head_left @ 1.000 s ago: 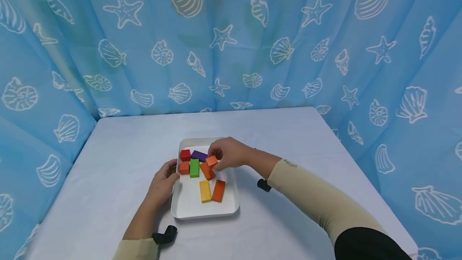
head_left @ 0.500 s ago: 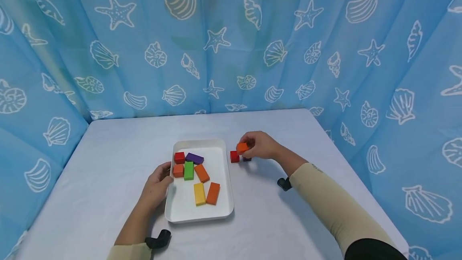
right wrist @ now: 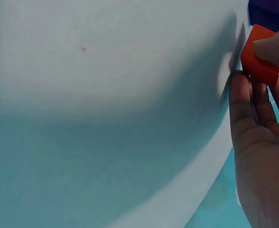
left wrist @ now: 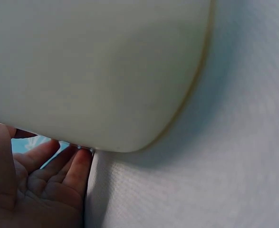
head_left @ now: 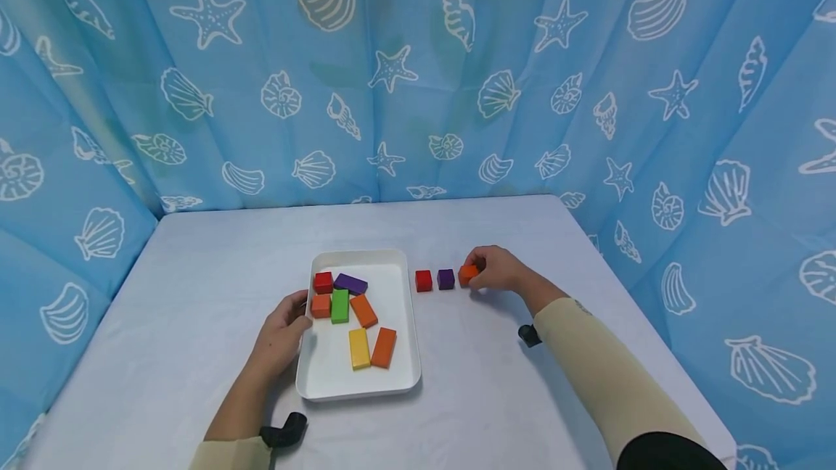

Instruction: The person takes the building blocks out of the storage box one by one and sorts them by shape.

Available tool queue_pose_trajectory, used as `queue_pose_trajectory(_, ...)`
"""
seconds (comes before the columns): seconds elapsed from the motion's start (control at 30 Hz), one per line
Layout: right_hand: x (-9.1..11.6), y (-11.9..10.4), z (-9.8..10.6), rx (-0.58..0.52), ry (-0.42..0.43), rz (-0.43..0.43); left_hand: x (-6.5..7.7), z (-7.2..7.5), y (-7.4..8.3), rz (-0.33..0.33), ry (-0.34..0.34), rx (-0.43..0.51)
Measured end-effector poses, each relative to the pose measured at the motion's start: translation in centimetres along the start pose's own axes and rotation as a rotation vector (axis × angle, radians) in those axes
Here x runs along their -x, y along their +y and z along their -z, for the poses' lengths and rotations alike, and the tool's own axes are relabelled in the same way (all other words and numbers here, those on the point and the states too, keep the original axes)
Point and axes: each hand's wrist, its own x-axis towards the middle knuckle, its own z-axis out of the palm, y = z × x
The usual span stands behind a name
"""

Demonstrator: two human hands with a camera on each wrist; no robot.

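My right hand (head_left: 499, 268) pinches an orange cube block (head_left: 467, 275) at the right end of a short row, at table level. Just left of it sit a purple cube (head_left: 446, 279) and a red cube (head_left: 423, 281), with small gaps between them. In the right wrist view, thumb and fingers hold the orange cube by its sides, close to the cloth. My left hand (head_left: 281, 332) holds the left rim of a white tray (head_left: 359, 386); in the left wrist view the fingertips meet the tray's edge, partly hidden behind it.
Inside the tray lie a red cube (head_left: 323, 282), an orange-red cube (head_left: 321, 306), a purple block (head_left: 350, 283), a green block (head_left: 340, 306), a yellow block (head_left: 359, 349) and two orange blocks, one upper (head_left: 363, 310), one lower (head_left: 384, 347). A white cloth covers the table (head_left: 228, 267); a blue shell-patterned curtain (head_left: 405, 114) surrounds it.
My right hand has carried the orange cube out of the tray, rightward past the red and purple cubes, and lowered it beside the purple one. My left hand stays at the tray's rim.
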Motion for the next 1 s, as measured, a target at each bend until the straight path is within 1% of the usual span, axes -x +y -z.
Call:
queue_pose_trajectory(0.27, 0.1, -0.4, -0.1, 0.036, 0.010, 0.001, 0.1, 0.1, 0.3, 0.015, 0.000, 0.008)
queue_pose_trajectory(0.5, 0.0, -0.3, -0.9, 0.099, -0.013, -0.039, 0.2, 0.0, 0.1, 0.013, -0.004, 0.000)
queue_pose_trajectory(0.87, 0.0, -0.5, -1.1, 0.111, -0.001, -0.049, 0.1, 0.2, 0.0, -0.011, -0.006, 0.005)
queue_pose_trajectory(1.0, 0.1, -0.5, -0.9, 0.110, -0.017, -0.055, 0.0, 0.1, -0.1, -0.009, -0.009, -0.001)
